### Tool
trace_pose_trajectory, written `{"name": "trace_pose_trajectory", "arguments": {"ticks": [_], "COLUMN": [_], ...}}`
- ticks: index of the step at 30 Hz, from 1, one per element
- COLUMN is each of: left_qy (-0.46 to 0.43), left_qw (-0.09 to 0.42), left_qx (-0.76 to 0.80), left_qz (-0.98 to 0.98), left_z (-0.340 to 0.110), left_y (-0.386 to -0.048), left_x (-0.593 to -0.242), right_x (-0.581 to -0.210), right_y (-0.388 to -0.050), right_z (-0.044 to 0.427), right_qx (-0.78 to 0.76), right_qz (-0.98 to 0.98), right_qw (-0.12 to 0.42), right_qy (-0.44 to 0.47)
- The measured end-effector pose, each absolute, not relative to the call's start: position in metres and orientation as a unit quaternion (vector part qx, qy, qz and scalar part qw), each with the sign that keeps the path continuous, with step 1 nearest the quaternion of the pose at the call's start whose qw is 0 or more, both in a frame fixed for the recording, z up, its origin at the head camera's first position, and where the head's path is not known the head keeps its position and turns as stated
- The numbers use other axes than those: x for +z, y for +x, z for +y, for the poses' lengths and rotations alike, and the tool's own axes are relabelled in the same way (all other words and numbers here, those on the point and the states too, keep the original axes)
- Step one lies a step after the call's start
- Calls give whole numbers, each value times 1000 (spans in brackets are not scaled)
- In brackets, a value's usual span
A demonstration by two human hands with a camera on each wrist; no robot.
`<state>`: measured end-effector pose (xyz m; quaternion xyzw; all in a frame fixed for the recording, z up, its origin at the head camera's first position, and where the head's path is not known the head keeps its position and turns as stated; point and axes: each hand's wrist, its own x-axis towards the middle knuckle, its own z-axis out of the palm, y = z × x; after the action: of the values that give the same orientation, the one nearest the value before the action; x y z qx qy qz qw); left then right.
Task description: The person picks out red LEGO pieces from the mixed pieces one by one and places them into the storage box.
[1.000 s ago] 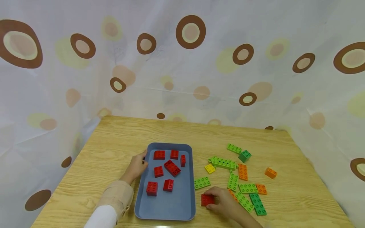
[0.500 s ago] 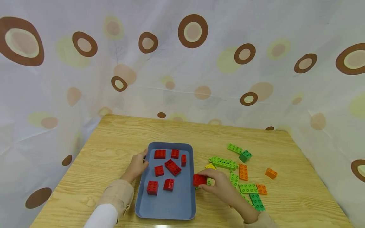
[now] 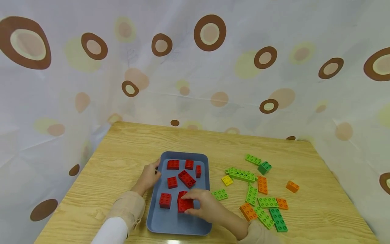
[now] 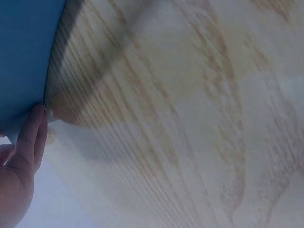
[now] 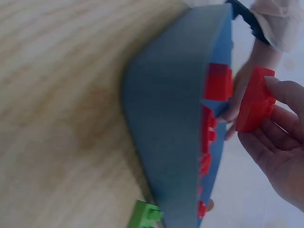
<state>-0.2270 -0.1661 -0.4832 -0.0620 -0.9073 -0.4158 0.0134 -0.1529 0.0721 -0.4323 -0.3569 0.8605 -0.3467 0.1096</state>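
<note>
My left hand (image 3: 148, 177) holds the left rim of a blue-grey tray (image 3: 158, 223), its thumb tip over the rim and its fingers against the outer wall. In the left wrist view, fingers (image 4: 31, 135) touch the tray's side. Over the tray, my right hand (image 3: 210, 207) pinches a red toy brick (image 3: 185, 206) between thumb and fingers. The right wrist view shows that brick (image 5: 255, 99) raised above the rim. Several other red bricks (image 3: 165, 200) lie spread in the tray; one (image 3: 181, 194) is partly hidden behind the held brick.
Right of the tray lie loose green bricks (image 3: 242, 174), orange bricks (image 3: 248, 211), a small yellow brick (image 3: 226, 180) and dark green ones (image 3: 278, 219). A single orange brick (image 3: 292, 186) sits farther right. The wooden table (image 3: 137, 139) ends at a spotted curtain (image 3: 195, 67).
My right hand has lifted the red brick off the table and carried it left, past the tray's right rim, to above the tray. The left hand stays at the tray's left rim.
</note>
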Motion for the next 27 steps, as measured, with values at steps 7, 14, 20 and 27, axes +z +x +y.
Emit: {"name": "trace_pose_trajectory", "arguments": {"ticks": [7,14,20,27], "left_qy": [-64,-54,-54,-60], "left_qw": [16,-3,-2,13], "left_qx": [-413,-418,-416,-418], "left_qz": [-908,-907,-908,-906], "left_z": [-164,-161,-161,-165], "left_y": [-226,-225,-225,-223], "left_x": [-482,-480,-481,-485], "right_x": [-451,-461,-468,-463], "right_y": [-148,-144,-140,-138], "right_z": [73,75,75,79], "right_qx": [-319,-279,-237,-263], "right_qz": [869,879,886,886], "right_qw": [151,166,153,147], "right_qy": [-347,-350,-368,-353]}}
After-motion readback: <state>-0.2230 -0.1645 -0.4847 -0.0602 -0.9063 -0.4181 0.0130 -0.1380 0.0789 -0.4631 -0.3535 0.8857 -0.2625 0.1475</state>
